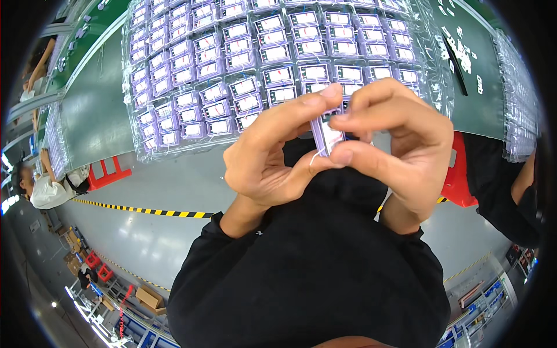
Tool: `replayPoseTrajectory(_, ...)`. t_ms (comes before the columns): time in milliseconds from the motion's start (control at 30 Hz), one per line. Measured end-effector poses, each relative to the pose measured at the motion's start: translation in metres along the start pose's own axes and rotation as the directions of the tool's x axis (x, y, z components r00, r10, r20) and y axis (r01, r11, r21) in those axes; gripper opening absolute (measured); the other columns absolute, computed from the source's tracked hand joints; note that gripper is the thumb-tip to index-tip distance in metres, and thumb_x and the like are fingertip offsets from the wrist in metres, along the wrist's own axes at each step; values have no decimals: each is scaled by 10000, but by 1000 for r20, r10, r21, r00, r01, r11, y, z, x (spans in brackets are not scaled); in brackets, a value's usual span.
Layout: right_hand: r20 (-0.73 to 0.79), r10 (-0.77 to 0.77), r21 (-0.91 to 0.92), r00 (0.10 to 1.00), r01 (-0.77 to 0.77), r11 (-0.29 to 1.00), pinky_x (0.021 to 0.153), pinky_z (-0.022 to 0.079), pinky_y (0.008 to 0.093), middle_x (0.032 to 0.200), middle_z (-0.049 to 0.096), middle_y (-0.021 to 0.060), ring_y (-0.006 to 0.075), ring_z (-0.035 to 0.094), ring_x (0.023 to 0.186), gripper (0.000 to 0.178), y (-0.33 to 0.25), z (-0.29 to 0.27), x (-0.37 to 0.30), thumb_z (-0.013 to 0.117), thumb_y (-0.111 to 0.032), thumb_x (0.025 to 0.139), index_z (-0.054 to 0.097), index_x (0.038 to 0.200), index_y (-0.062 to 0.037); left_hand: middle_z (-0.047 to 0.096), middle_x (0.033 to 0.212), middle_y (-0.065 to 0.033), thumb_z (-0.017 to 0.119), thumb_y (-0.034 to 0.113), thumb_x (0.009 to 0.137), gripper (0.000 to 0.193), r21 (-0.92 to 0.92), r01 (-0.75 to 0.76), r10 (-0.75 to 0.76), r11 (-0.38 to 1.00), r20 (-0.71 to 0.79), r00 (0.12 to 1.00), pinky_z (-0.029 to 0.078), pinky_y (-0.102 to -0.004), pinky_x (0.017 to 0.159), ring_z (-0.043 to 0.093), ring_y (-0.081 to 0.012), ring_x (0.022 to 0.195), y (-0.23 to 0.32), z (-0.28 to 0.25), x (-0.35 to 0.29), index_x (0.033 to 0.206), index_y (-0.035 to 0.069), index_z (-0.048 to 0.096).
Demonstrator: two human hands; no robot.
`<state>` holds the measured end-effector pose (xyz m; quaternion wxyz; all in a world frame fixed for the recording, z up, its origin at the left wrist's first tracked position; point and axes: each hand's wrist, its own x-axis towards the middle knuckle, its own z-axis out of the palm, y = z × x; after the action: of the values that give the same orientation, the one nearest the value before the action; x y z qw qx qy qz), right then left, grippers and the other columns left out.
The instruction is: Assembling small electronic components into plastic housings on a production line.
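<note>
Between my two hands, above the near edge of the table, is a small purple plastic casing (332, 139) with a white-labelled block inside and a thin white wire at its lower end. My left hand (270, 153) pinches the casing's left side, thumb below and index finger above. On the other side, my right hand (403, 139) has its thumb at the lower corner and its fingertips on the upper part. Just beyond, a clear plastic tray (439, 87) carries rows of similar purple casings. The fingers partly cover the held casing.
Black tweezers (456, 66) lie right of the tray by scattered small white parts (462, 55) on the green table (96, 110). Stacked clear trays (516, 101) stand farther right. Red stools (109, 173) and a person in black sleeves (493, 191) are near the table.
</note>
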<state>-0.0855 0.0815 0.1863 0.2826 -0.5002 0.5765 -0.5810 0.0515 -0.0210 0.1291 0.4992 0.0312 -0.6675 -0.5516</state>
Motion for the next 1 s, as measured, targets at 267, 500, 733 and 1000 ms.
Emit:
replayPoseTrajectory(267,167,415,646,894,-418,639,733,524,236,949,677,95,130,669,848,330,-7,10,-9,701,50,797,561,1095,27,638,1102,-314,720,31,848,347,-71,-118,119,991,10,993,501,-507,966,607,-450,1116,2,2,-1,1132,-78,553)
replayPoseTrajectory(500,92,436,708,895,-367,604,806,554,270,990,676,100,151,678,909,244,-5,-1,-26,630,52,881,602,1123,61,694,1091,-187,761,9,798,334,137,-68,48,988,144,988,506,-473,967,645,-367,1107,4,14,-1,1071,25,568)
replayPoseTrajectory(733,-325,336,106,884,-319,942,815,522,252,972,689,77,110,639,911,264,2,-73,-3,661,-1,886,637,1142,62,528,1316,-259,681,-13,801,434,42,-11,-1,999,280,960,457,-484,1025,521,-465,1232,2,40,-11,1200,-11,508)
replayPoseTrajectory(1000,-23,-110,-784,994,50,619,691,508,323,844,712,120,243,663,732,172,52,-145,142,651,-130,881,697,1005,-20,642,1099,-193,582,81,915,288,4,571,-365,821,772,521,515,-381,881,640,-347,1014,-58,70,-52,1186,-14,558)
